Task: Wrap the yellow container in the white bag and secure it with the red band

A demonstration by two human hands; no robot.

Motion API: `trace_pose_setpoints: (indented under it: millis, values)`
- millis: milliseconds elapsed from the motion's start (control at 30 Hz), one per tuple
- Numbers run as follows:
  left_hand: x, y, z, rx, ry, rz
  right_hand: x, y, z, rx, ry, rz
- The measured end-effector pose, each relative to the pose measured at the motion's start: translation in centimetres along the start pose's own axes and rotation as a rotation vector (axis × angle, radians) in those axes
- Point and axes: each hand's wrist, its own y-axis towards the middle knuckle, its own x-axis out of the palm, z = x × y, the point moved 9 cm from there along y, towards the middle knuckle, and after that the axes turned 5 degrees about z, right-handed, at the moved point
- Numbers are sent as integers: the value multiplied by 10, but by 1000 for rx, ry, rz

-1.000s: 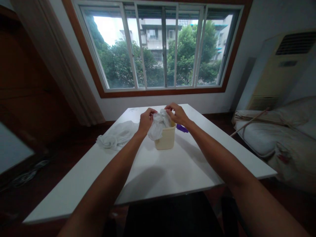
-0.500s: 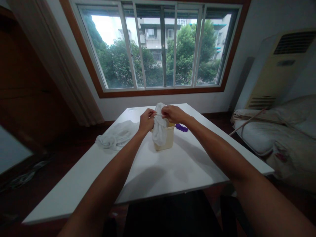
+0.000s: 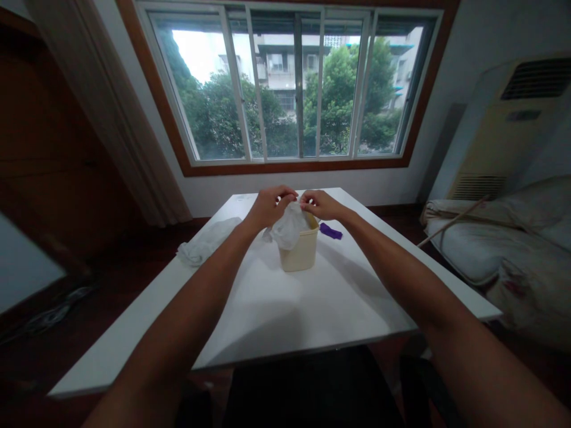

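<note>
A thin white plastic bag (image 3: 288, 227) hangs bunched over the left side of a cream bin (image 3: 300, 254), which stands upright on the white table. My left hand (image 3: 270, 207) pinches the top of the bag between thumb and fingers. Close beside it, my right hand (image 3: 322, 205) grips the same gathered top with its fingertips. Both hands are just above the bin's rim. Most of the bin's inside is hidden by the bag and my right hand.
Another crumpled white plastic bag (image 3: 203, 242) lies on the left of the table (image 3: 267, 321), partly behind my left forearm. Right of the bin is a small purple item (image 3: 331, 231). A window (image 3: 294, 89) rises behind the table, and a covered sofa (image 3: 473, 244) stands at the right.
My left hand has moved up and right, nearer my right hand. The bag's raised top has dropped and its body has bunched, so more of the bin's front shows. The view has shifted slightly.
</note>
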Motion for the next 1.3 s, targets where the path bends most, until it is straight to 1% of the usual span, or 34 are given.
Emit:
trace_pose_setpoints:
  millis: [67,100,167,233,367,433,533,667,767,867,933,1000,1067,1133,1233,1300]
  values:
    - [10,4,8,74,70,-144,0,0,-5,-19,-8,-14]
    - [13,5,7,83,104,-199,0,1,-8,-30,-10,-17]
    - [19,4,0,61,159,-272,-1,1,-11,-47,-24,-15]
    - [22,3,-8,33,208,-302,-1,0,-14,-60,-48,-6]
    - [25,2,-13,12,307,-293,1,-1,-17,-87,-53,9]
    - [25,2,-16,-30,339,-281,2,-2,-16,-92,-31,14]
    - [22,1,-24,-114,342,-227,1,-5,-9,-78,-11,38]
    - [18,0,-37,-203,249,-139,-4,-11,-5,-77,-30,126]
    - [14,-1,-51,-305,160,-75,-6,-17,-15,-127,-34,170]
    - [9,-4,-68,-408,87,-8,-4,-24,-27,-196,-56,175]
    - [5,-8,-79,-462,47,27,-4,-28,-29,-216,-67,181]
    - [3,-11,-86,-503,28,42,-6,-32,-25,-210,-45,208]
    - [3,-13,-86,-522,42,17,-10,-35,-20,-186,-10,248]
    - [3,-10,-75,-470,60,-7,-12,-37,-16,-160,-2,287]
    - [-1,2,-42,-255,55,1,-13,-37,-16,-148,-29,314]
    - [3,10,-23,-123,67,-52,-12,-35,-18,-152,-35,326]
